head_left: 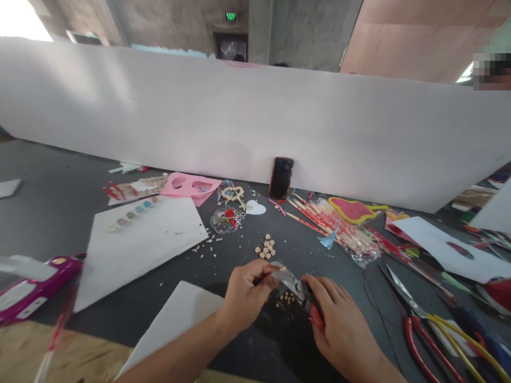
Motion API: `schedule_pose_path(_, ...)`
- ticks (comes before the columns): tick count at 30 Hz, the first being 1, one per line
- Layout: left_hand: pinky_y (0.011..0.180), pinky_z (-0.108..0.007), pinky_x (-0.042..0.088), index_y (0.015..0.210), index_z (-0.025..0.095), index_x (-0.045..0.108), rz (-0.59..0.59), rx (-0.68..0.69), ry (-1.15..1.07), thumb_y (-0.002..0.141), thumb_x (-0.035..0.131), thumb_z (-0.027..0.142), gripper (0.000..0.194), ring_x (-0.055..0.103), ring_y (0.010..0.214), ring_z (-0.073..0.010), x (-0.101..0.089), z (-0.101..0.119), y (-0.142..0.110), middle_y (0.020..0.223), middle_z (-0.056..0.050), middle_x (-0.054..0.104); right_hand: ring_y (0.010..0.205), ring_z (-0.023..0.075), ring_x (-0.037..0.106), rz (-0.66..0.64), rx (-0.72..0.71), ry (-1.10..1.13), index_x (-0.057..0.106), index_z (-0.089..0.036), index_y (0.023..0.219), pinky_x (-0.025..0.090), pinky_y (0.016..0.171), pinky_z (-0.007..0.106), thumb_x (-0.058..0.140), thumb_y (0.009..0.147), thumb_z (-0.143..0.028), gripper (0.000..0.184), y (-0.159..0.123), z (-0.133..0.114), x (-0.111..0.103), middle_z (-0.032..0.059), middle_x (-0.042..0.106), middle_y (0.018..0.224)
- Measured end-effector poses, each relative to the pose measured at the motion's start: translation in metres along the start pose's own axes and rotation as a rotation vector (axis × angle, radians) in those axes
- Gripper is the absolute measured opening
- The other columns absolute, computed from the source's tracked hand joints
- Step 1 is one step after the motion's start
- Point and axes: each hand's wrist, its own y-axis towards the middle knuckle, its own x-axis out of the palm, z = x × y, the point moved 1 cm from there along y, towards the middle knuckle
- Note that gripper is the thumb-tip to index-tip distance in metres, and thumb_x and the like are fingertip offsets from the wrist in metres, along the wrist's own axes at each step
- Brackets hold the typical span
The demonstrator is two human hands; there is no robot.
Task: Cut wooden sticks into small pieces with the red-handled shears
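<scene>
At the far left, well apart from the left hand, lies a magenta plastic tool with white panels. Between it and the hand, farther out on the table, a large flat white board carries a row of small round paint pots in pale, greenish, blue and orange tones. Beyond these is a pink sheet with oval cut-outs. A second white board lies beside the left forearm, partly under it. Ahead of the left hand, a clear scalloped plastic dish contains red, green and small pale bits, with a flat white heart just beyond.

The left hand is closed in a pinch on a small beige piece, mostly hidden, at the blades of silver metal cutters with red grips. Straight ahead of its fingertips sits a cluster of beige, knobbly, flower-shaped pieces; under the cutters, loose round beige beads are scattered on the dark tabletop. The right hand is wrapped around the red grips.

Ahead of the right hand, a dark phone leans upright against the white partition, and a crinkled clear plastic bag holds many red-and-tan sticks. To the right of that hand lie opened scissors with red handles.
</scene>
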Motion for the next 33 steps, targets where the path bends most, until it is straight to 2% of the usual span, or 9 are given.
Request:
schedule_pose_path(4,0.041,-0.015,0.03,0.069,0.014,0.061,0.003,-0.008,0.019,0.078,0.053,0.029,0.02,0.039,0.041,-0.0064,0.0007,-0.0009,-0.0003,0.046,0.006,0.041,0.09,0.0224,0.053,0.016,0.023,-0.028,0.047,-0.016,0.115,0.044,0.079,0.038,0.044,0.066,-0.012,0.049,0.001,-0.0022,-0.0009,0.0099,0.058,0.103)
schedule_pose_path(9,0.043,-0.016,0.033,0.074,0.014,0.063,0.008,0.028,0.074,0.08,0.051,0.027,0.018,0.044,0.042,-0.0075,-0.0015,-0.0014,-0.0005,0.049,0.004,0.046,0.097,0.0224,0.052,0.072,0.015,-0.093,0.043,-0.017,0.122,0.042,0.082,0.038,0.044,0.068,-0.011,0.054,0.0033,-0.0011,0.0031,0.0097,0.057,0.109)
schedule_pose_path(15,0.045,-0.017,0.034,0.072,0.014,0.062,-0.034,0.037,0.107,0.081,0.049,0.026,0.019,0.044,0.044,-0.0086,-0.0024,-0.0024,-0.0004,0.049,0.004,0.045,0.1,0.0226,0.05,0.063,-0.009,-0.093,0.037,-0.016,0.13,0.039,0.085,0.04,0.042,0.069,-0.008,0.061,0.0021,-0.0006,0.0031,0.0106,0.056,0.115)
schedule_pose_path(21,0.044,-0.017,0.031,0.066,0.014,0.061,-0.031,0.057,0.137,0.078,0.048,0.017,0.018,0.04,0.042,-0.0074,-0.0011,-0.0002,-0.0006,0.046,0.005,0.042,0.105,0.0238,0.047,0.027,0.014,-0.059,0.036,-0.017,0.13,0.039,0.088,0.041,0.043,0.066,-0.008,0.065,0.0011,-0.0013,0.0022,0.0101,0.054,0.117)
schedule_pose_path(25,0.045,-0.017,0.032,0.066,0.014,0.062,-0.014,0.1,0.168,0.078,0.047,0.016,0.019,0.04,0.043,-0.007,-0.0004,0.0015,0.0001,0.048,0.004,0.046,0.105,0.0242,0.045,0.005,0.021,-0.037,0.036,-0.016,0.13,0.039,0.089,0.042,0.043,0.067,-0.008,0.063,0.0026,-0.0008,0.0027,0.0102,0.053,0.117)
schedule_pose_path(33,0.044,-0.016,0.034,0.071,0.014,0.064,-0.003,0.097,0.162,0.081,0.048,0.022,0.019,0.045,0.046,-0.0076,-0.0001,-0.0009,-0.0007,0.059,0.001,0.056,0.1,0.0237,0.047,0.023,0.011,-0.003,0.039,-0.016,0.126,0.041,0.085,0.041,0.043,0.072,-0.011,0.054,0.0009,-0.0018,0.0044,0.0108,0.054,0.112)
